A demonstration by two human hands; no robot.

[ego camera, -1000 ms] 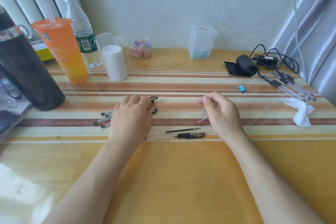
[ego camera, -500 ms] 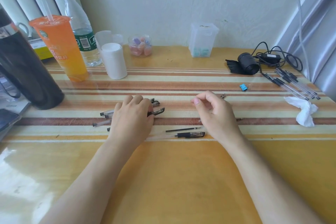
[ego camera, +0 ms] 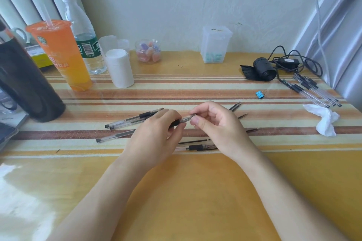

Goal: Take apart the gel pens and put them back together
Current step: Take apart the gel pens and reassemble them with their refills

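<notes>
You held the gel pen (ego camera: pixel 185 119) crosswise over the table (ego camera: pixel 195 191): left hand (ego camera: pixel 156 135) curled round its black grip, right hand (ego camera: pixel 217 123) pinching the clear end, axis running hand to hand.

left hand (ego camera: pixel 156 135) covered most of the held pen (ego camera: pixel 185 119); only a short clear stretch showed. right hand (ego camera: pixel 219 123) hid the near ends of the refills (ego camera: pixel 235 106). black flask (ego camera: pixel 25 88) was cut off by the left edge. label on the bottle (ego camera: pixel 84 31) was too small to read.
</notes>
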